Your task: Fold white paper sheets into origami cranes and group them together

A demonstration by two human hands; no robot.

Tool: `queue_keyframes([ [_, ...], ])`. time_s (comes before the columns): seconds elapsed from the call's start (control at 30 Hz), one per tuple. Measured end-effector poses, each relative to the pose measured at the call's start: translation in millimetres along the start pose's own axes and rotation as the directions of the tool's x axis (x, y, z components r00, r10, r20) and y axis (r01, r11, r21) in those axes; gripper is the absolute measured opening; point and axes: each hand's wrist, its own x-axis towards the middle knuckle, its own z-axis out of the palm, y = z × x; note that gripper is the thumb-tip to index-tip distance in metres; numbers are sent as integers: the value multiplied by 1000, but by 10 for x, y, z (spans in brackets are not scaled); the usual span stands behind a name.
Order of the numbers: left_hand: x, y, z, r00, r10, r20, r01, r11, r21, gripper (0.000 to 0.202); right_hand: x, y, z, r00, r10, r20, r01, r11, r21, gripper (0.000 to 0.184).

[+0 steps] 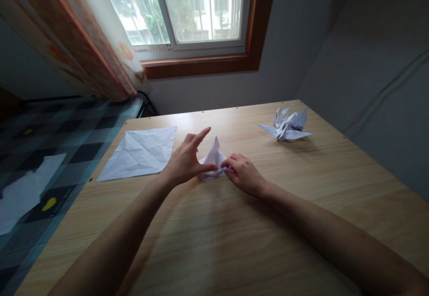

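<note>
A partly folded white paper piece [213, 161] lies on the wooden table [234, 242] in front of me, one pointed flap sticking up. My left hand [187, 158] rests at its left side, thumb pressed on the paper's lower edge and the other fingers spread and raised. My right hand [241, 172] is at its right side, fingers curled and pinching the paper's right corner. Both forearms reach in from the near edge.
A creased, unfolded white paper square [140, 152] lies flat at the left of the table. Finished folded paper cranes [287, 124] sit at the far right. Left of the table is a bed with a checked cover [50, 153]; a window [187, 14] is behind.
</note>
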Motion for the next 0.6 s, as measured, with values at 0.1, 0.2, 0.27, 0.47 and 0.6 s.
queue_keyframes([
  [0.1, 36, -49, -68, 979, 72, 188, -66, 997, -35, 98, 2, 4, 4, 1000, -11, 7, 11, 1000, -11, 16],
  [0.2, 107, -33, -126, 935, 137, 328, -153, 988, 25, 68, 1, 10, 12, 1000, -22, 15, 22, 1000, -21, 18],
  [0.27, 163, 32, -151, 915, 121, 385, -177, 978, 114, 41, -1, 13, 13, 1000, -24, 20, 24, 999, -24, 19],
  [0.47, 214, 229, -145, 955, -42, 295, -78, 921, 383, 26, -7, 20, 17, 1000, -15, 8, 15, 1000, -12, 19],
  [0.6, 136, 217, -64, 991, -89, 101, 26, 862, 506, 23, -4, 19, 29, 1000, -5, -10, 6, 1000, 18, 22],
])
